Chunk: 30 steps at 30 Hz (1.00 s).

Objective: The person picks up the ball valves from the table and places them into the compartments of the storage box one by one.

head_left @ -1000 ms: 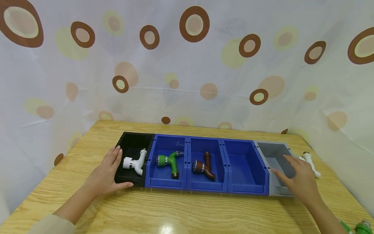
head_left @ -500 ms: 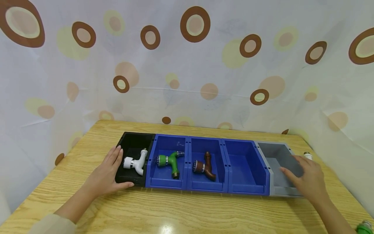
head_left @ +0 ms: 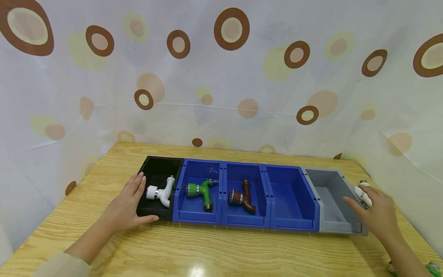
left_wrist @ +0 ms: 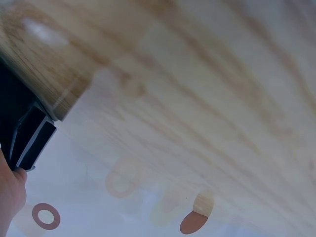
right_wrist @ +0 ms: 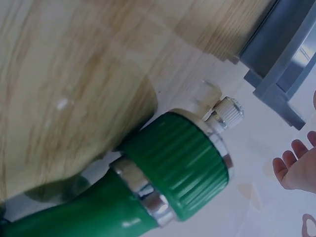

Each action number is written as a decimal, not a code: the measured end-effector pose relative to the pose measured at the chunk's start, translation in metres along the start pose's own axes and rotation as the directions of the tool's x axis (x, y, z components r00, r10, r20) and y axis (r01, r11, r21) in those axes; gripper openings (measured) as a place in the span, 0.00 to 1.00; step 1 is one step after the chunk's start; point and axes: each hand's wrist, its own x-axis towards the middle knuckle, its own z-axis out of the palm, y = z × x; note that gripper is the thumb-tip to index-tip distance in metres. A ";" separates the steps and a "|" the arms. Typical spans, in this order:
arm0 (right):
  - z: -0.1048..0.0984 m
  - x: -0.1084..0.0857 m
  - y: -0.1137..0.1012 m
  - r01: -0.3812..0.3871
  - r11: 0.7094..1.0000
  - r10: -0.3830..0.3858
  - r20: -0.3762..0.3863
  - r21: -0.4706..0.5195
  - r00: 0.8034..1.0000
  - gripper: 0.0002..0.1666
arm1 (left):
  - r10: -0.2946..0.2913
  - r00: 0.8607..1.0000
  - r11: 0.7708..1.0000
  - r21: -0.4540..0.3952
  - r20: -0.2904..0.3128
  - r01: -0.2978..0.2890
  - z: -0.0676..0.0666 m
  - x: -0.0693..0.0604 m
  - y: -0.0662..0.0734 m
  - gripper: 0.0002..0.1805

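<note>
My left hand (head_left: 122,206) rests against the outer left side of the black bin (head_left: 155,212), fingers extended and thumb by its front edge. Inside that bin lies a white faucet (head_left: 166,194). At the other end of the row, my right hand (head_left: 382,212) hovers beside the grey bin (head_left: 340,227), its fingers spread over a second white faucet (head_left: 363,194) on the table. In the right wrist view, the fingers of my right hand (right_wrist: 302,170) bend slightly and hold nothing, apart from the white faucet's knob (right_wrist: 229,112).
Three blue bins stand between the black and grey ones; a green faucet (head_left: 204,192) and a brown faucet (head_left: 245,198) lie in two of them. Another green faucet (right_wrist: 175,165) is close to the right wrist camera. A patterned cloth (head_left: 221,127) hangs behind the table (head_left: 221,254).
My right hand has moved rightward, away from over the grey bin to the white faucet beside it. My left hand has stayed at the black bin.
</note>
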 end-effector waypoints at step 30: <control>-0.023 0.004 0.053 -0.256 0.931 0.341 0.374 -0.259 0.863 0.37 | -0.008 1.000 1.000 -0.009 0.013 0.009 -0.004 -0.003 -0.001 0.63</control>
